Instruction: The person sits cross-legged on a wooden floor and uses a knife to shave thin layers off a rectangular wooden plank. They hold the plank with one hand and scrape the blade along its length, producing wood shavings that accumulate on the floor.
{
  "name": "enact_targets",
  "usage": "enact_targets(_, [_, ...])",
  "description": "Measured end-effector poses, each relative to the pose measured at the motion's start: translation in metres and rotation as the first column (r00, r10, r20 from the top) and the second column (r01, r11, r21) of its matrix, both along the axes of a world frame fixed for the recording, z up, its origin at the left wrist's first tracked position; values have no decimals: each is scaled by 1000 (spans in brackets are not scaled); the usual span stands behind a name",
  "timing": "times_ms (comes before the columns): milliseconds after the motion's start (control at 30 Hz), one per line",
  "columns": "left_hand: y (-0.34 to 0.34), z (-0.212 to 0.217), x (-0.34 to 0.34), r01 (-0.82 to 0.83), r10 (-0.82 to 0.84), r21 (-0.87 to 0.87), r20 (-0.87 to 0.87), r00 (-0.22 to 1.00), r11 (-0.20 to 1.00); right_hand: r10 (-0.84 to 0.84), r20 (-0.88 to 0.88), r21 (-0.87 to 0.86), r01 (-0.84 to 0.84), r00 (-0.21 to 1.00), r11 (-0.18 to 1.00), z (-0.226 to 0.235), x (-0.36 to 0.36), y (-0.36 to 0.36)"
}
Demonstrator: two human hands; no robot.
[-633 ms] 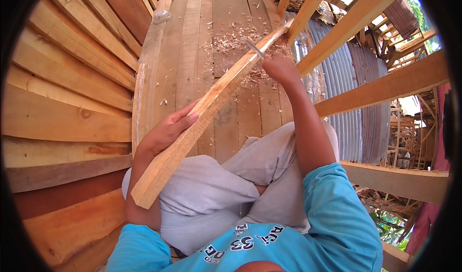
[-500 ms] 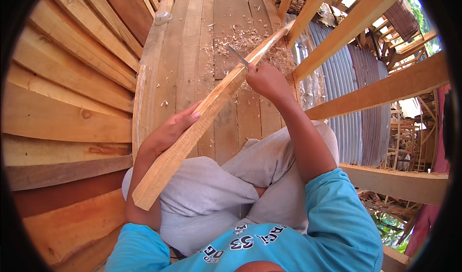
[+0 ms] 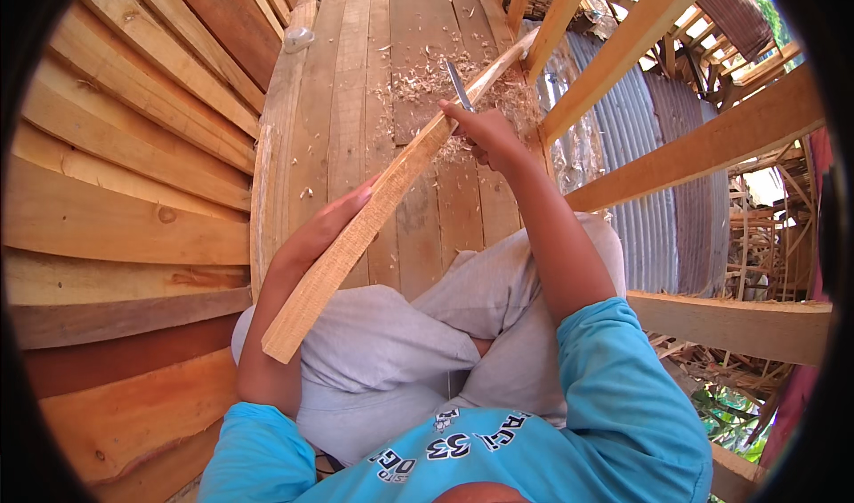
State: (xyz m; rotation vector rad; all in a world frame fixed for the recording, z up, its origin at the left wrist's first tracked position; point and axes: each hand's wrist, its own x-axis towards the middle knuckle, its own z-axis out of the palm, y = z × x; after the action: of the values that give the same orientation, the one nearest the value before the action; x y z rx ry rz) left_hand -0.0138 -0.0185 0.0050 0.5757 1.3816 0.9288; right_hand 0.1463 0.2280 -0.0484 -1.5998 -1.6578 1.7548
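Curved planks (image 3: 116, 147) are seen stacked at the far left. A long wooden strip (image 3: 374, 209) is steadied from beneath by the left hand (image 3: 325, 232), its fingers wrapped along the edge, the strip slanting up across the lap towards the plank floor (image 3: 418, 49). Further right, a metal blade (image 3: 459, 85) is gripped in the closed right hand (image 3: 485, 134) and pressed against the strip, with shavings (image 3: 427, 80) scattered around it.

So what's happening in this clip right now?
A person sits cross-legged on a plank floor, working a long wooden strip that runs diagonally across their lap. The left hand steadies the strip near its middle. The right hand grips a blade tool, its blade pointing up and away beside the strip's upper part. Wood shavings lie scattered on the floor around the far end.
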Motion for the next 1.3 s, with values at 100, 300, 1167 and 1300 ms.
enact_targets(100, [3, -3, 2, 34, -30, 52, -81, 996, 998, -81, -105, -37, 78, 991, 996, -15, -6, 5])
enact_targets(300, [0, 22, -15, 93, -87, -37, 142, 986, 995, -306, -184, -57, 301, 934, 952, -28, -10, 17])
enact_targets(1167, [30, -102, -55, 262, -405, -310, -727, 554, 914, 128, 266, 416, -234, 955, 878, -87, -19, 41])
enact_targets(1300, [20, -146, -67, 183, -338, -298, -906, 255, 937, 290, 301, 519, -412, 908, 749, -83, -21, 27])
